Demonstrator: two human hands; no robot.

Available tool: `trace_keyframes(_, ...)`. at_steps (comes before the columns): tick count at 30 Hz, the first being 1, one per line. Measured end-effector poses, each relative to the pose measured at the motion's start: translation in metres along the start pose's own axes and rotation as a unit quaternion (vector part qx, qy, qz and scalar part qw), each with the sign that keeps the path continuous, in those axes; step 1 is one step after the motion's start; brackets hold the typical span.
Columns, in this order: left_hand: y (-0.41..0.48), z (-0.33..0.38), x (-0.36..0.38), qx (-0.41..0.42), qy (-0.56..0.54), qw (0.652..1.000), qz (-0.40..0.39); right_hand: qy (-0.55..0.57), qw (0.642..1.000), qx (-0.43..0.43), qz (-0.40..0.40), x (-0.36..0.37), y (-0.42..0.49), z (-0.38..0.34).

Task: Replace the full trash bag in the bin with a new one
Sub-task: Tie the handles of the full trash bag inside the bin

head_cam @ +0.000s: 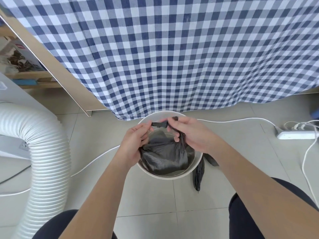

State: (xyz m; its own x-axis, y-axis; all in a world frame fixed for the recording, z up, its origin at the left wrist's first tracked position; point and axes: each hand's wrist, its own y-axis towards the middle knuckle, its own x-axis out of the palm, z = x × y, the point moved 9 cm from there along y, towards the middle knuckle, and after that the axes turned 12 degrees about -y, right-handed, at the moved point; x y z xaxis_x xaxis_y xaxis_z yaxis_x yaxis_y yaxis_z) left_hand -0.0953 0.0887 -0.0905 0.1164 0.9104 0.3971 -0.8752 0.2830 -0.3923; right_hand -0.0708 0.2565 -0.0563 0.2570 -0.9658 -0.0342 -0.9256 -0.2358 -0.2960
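Left hand (pixel 133 144) pinches and right hand (pixel 191 133) grips the bag's (pixel 164 156) twisted handles, the strip stretched crosswise between them. The bag sags below inside the bin (pixel 172 178); a folded bag (pixel 198 175) lies lengthwise on the floor beside the bin's right rim.

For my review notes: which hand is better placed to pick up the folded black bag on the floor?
Right. The folded bag lies by the right side of the bin, nearer the right hand; the left hand is across the bin. Both grip the full bag.
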Motion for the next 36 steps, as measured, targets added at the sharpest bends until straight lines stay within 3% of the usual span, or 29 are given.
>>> trace_keyframes(3, 0.001, 0.0, -0.004, 0.005, -0.01, 1.0, 0.028, -0.27, 0.961, -0.011, 0.054, -0.005, 0.002, 0.004)
trace_keyframes(6, 0.002, -0.004, 0.001, -0.009, 0.0, 1.0, 0.001, -0.352, 0.924, -0.031, 0.147, -0.011, 0.002, 0.002)
trace_keyframes(9, 0.001, -0.019, 0.009, -0.088, 0.012, 0.995, -0.038, -0.408, 0.881, -0.059, 0.232, -0.019, -0.002, -0.005)
trace_keyframes(13, -0.004, -0.03, 0.013, -0.157, 0.003, 0.986, -0.056, -0.348, 0.906, -0.081, 0.229, -0.01, -0.004, -0.001)
trace_keyframes(18, -0.005, -0.032, 0.018, -0.167, -0.112, 0.978, -0.058, -0.252, 0.944, -0.092, 0.191, -0.004, -0.006, -0.003)
trace_keyframes(24, 0.005, -0.026, 0.002, -0.096, -0.128, 0.987, 0.021, -0.247, 0.953, -0.088, 0.152, 0.0, -0.005, -0.006)
trace_keyframes(28, 0.006, -0.011, -0.023, -0.029, -0.18, 0.976, 0.116, -0.151, 0.976, -0.03, 0.153, -0.019, -0.006, 0.004)
trace_keyframes(36, 0.007, -0.009, -0.07, 0.017, -0.285, 0.931, 0.226, -0.265, 0.92, 0.13, 0.259, -0.084, -0.017, 0.04)
